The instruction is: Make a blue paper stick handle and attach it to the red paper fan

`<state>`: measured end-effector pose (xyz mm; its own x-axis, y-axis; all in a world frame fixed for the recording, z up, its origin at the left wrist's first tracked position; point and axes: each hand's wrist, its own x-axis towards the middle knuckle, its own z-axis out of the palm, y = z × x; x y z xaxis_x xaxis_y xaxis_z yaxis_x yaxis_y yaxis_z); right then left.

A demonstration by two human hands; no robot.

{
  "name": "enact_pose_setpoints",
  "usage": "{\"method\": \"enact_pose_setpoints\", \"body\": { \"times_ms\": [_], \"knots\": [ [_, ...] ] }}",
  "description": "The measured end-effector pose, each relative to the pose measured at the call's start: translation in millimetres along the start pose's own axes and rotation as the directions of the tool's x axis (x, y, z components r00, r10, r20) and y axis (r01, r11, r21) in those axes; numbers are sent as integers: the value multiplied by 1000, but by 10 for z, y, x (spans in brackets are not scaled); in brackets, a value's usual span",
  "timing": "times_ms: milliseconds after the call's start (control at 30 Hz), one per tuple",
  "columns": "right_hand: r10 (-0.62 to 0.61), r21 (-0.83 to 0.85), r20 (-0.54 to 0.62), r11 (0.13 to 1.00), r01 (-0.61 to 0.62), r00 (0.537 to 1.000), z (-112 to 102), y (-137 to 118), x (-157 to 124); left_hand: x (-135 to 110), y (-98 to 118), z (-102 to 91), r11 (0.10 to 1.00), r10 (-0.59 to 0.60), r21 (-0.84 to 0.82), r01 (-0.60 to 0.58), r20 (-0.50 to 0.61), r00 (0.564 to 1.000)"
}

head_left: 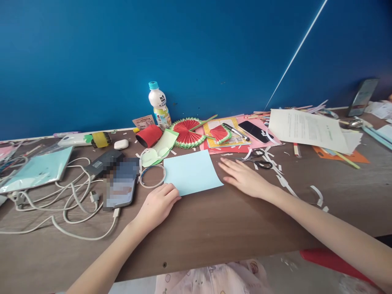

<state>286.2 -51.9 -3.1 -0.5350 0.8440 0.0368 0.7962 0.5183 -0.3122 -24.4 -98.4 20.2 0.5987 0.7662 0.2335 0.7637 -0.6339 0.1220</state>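
Light-blue sheet: it is lying flat on the table in front of you, between your two hands.
Left hand: you are resting it at the sheet's near left corner, the fingers curling and lying together; from this angle you cannot tell whether they are pinching the paper or only pressing on it.
Right hand: you are holding it low and palm down by the sheet's right edge, the fingers stretching out, slightly apart, with nothing between them.
Scissors: they are lying just beyond your right hand, black handles pointing away to the right.
White paper scraps: they are scattering to the right of the scissors.
Wire ring: it is lying beside the sheet's left edge, just beyond your left hand.
Lit phone: it is lying left of the ring, a white cable plugging into its near end.
Folded fans: a large red-and-green one is lying beyond the sheet, a smaller one sitting to its right.
Bottle: it is standing upright near the blue wall, a red tube lying in front.
Printed page: it is spreading over other papers at the far right.
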Motion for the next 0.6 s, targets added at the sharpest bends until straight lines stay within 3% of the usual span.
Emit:
{"method": "enact_pose_setpoints", "body": {
  "times_ms": [67,133,167,267,400,600],
  "knots": [
    [150,-53,-80,987,-154,985,-43,128,-20,-1,6,2,1000,4,-13,-4,6,1000],
    [203,-62,-194,974,-219,960,-104,180,-35,22,15,-3,999,7,-34,-6,17,1000],
    [184,-40,-253,979,-201,950,-138,167,-41,40,21,-6,999,10,-47,-9,24,1000],
    [18,135,-305,990,25,952,-225,-3,-50,106,48,-7,998,36,-58,-32,59,998],
    [-147,363,-150,912,193,978,-220,-280,-39,153,99,24,996,80,18,-82,104,991],
    [-309,268,-83,909,320,947,-44,-344,28,135,157,60,998,59,19,-62,100,993]
  ]
}}
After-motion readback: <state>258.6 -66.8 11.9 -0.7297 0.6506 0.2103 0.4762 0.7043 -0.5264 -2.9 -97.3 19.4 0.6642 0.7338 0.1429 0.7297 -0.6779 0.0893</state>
